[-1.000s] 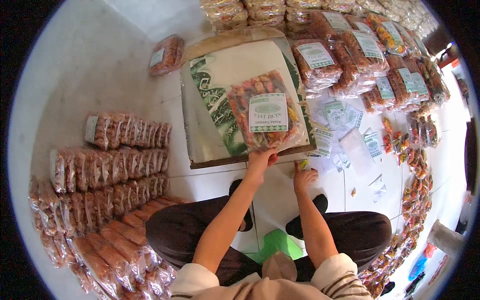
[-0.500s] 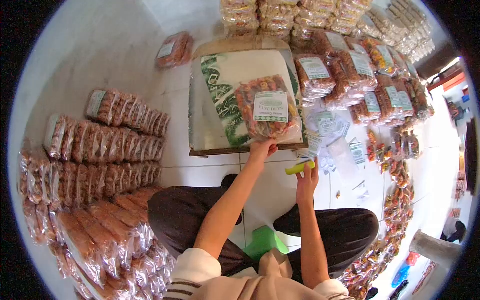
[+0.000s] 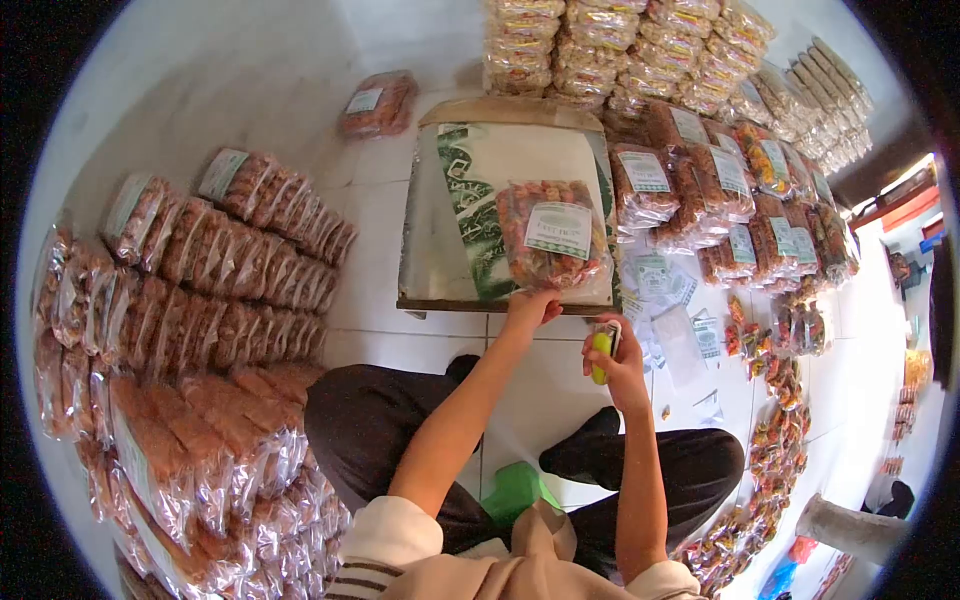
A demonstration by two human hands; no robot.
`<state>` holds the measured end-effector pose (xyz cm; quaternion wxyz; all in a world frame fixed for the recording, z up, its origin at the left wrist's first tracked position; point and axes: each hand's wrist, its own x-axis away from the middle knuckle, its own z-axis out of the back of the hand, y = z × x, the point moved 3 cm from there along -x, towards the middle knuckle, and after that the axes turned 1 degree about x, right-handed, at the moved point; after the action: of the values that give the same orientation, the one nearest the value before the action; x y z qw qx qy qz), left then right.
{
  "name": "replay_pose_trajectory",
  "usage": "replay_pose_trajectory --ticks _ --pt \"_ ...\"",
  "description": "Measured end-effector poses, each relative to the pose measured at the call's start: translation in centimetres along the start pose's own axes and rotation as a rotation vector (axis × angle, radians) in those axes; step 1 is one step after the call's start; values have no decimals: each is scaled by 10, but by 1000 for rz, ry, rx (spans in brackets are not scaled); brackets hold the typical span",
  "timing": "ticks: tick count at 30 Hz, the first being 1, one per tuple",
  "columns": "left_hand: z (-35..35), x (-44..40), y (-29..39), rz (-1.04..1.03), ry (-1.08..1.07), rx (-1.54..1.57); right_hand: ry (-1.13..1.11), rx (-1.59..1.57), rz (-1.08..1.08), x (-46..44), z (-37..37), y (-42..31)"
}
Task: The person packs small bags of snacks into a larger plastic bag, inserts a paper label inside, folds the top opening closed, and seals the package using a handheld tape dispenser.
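Observation:
A clear plastic bag of colourful snacks [image 3: 552,240] with a white and green label lies on the low table [image 3: 432,240]. My left hand [image 3: 533,308] pinches the bag's near edge at the table's front. Beyond the table's front right corner, my right hand [image 3: 618,360] is wrapped round a yellow-green stapler [image 3: 601,357], held upright above the floor. Loose labels [image 3: 655,277] lie on the tiles beside the table. A green and white printed sheet [image 3: 470,215] covers part of the tabletop.
Stacked brown snack bags [image 3: 190,300] fill the left side. More labelled packs [image 3: 690,180] stand right of the table, with pale packs [image 3: 580,50] behind. One pack [image 3: 378,104] lies behind left. Small colourful packets [image 3: 780,420] line the right floor. A green object [image 3: 515,492] is between my legs.
My right hand has lifted the stapler from the floor and turned it upright beside the table. My left hand stays at the bag's edge. The view has shifted.

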<state>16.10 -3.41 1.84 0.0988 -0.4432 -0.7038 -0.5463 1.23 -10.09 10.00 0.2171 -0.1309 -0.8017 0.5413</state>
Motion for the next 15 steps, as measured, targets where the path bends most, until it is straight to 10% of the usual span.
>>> replay_pose_trajectory --ticks 6,10,12,15 --pt "-3 13 7 16 31 -29 280 795 231 -3 -13 -7" --pt "-2 9 5 -12 -20 36 285 704 388 -16 -7 8" --pt "-2 6 3 6 -31 49 323 464 32 -18 -2 17" --pt "-1 5 -1 17 11 2 395 531 53 -22 1 28"
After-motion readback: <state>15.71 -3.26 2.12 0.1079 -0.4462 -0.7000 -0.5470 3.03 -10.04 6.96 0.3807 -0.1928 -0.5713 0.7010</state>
